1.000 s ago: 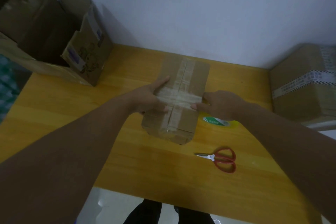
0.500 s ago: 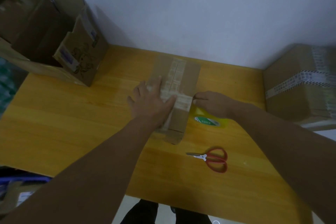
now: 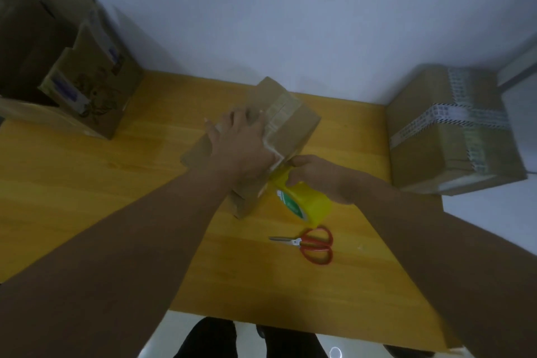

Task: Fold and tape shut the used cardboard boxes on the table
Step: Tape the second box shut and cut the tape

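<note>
Lying in the mid. of the table (image 3: 87, 183), the box (image 3: 293, 128) was pressed down by the L hand (image 3: 241, 142), fingers spread flat, so the tape (image 3: 274, 155) would stick, while the yellow tape roll (image 3: 305, 203) was gripped in the R hand (image 3: 319, 177) w/ curled fingers at the box's edge, scissors (image 3: 313, 244) kept near for cutting.

Packing station, plain room: wooden table (image 3: 87, 183) against bare wall (image 3: 290, 9); cardboard boxes (image 3: 453, 136), yellow tape roll (image 3: 305, 200), red scissors (image 3: 313, 245).

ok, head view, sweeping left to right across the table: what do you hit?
open box → left hand flat on the middle box → right hand gripping the yellow tape roll → taped box. Scissors left out: same span as the roll.
</note>
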